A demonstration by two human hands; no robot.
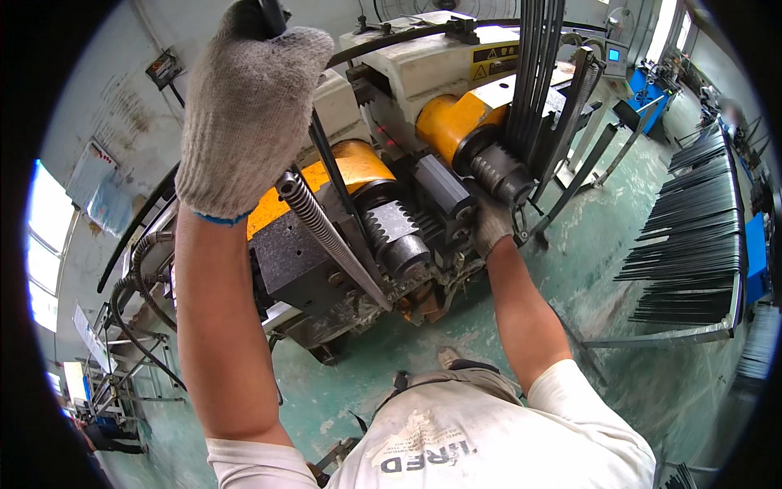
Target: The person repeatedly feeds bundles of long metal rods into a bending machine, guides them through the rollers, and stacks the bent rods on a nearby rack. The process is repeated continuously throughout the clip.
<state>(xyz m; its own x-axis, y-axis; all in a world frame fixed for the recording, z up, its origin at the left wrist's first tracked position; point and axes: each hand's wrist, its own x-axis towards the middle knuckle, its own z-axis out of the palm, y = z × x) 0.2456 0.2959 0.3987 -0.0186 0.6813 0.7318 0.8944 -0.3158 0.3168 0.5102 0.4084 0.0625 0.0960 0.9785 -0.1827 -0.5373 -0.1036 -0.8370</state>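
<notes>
At the upper left, we raise our left hand (252,110), its grip wrapped closed around one black rod (327,153). The rod leans in front of the machine (407,59), its long axis slanting from upper left down to lower right, past the left of two toothed rollers (396,235). We hold our right hand (492,223) near the other roller; its fingers are hidden, so we cannot tell its grip. We count two yellow housings (349,169) and one spring (332,236) just beside the rod.
</notes>
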